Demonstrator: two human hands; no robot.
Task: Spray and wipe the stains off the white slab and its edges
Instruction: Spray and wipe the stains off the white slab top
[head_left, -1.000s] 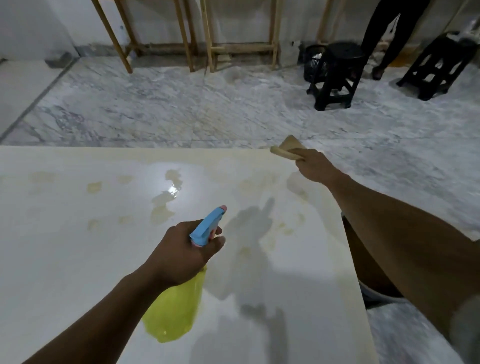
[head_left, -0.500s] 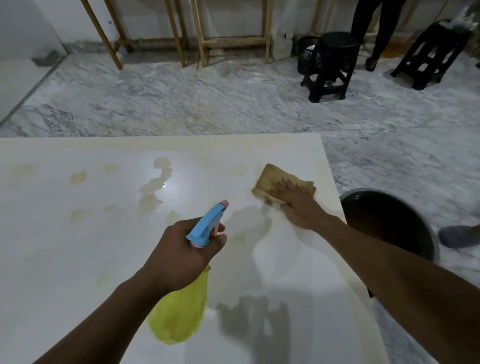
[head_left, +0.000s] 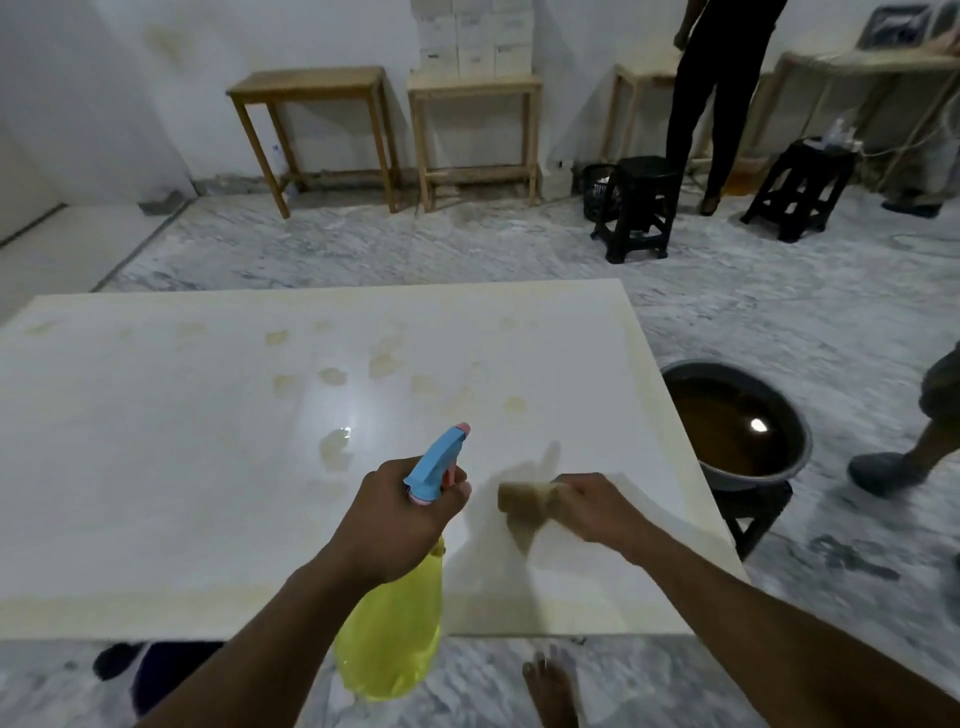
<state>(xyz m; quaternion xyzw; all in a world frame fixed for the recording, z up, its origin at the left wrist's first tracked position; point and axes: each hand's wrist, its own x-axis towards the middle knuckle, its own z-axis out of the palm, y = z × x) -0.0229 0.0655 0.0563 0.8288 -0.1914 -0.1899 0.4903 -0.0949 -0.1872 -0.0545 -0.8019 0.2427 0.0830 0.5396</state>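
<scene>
The white slab (head_left: 182, 467) fills the middle of the view, with several yellowish stains (head_left: 384, 364) across its far half and a wet patch (head_left: 335, 449) near the centre. My left hand (head_left: 400, 519) grips a yellow spray bottle (head_left: 395, 634) with a blue trigger head, its nozzle pointing away over the slab. Just to its right, my right hand (head_left: 592, 506) holds a tan cloth (head_left: 522, 506), blurred with motion, against the slab near the front right. Yellow staining runs along the slab's front edge (head_left: 156, 608) and right edge (head_left: 660, 415).
A grey basin of brown water (head_left: 800, 441) sits on a black stool right of the slab. A person's leg and shoe (head_left: 888, 470) stand beside it. Black stools (head_left: 636, 208), wooden tables (head_left: 317, 88) and a standing person (head_left: 722, 78) are at the back. My bare foot (head_left: 550, 686) is below the slab.
My right hand has dragged the cloth from the slab's far right corner back toward me, close to the bottle. The view has pulled back and tilted up. My left hand keeps holding the bottle.
</scene>
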